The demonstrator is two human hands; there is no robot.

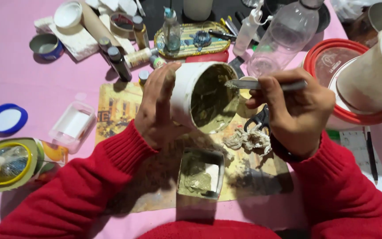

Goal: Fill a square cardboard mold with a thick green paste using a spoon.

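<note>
Left hand (pixel 155 106) grasps a white round plastic tub (pixel 202 99) of olive-green paste, tilted on its side above a small square tray (pixel 200 173) of the same paste; right hand (pixel 295 113) is clenched on a flat metal spatula (pixel 261 84), tip at the tub's mouth. Pink-covered counter (pixel 32 79): clear plastic bottle (pixel 284 35) and red-rimmed round lid (pixel 332 57) behind, blue-rimmed lid (pixel 7 118) far left.

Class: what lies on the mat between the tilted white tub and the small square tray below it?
In the head view, nothing: only bare, paste-stained mat separates the tub from the tray.
</note>
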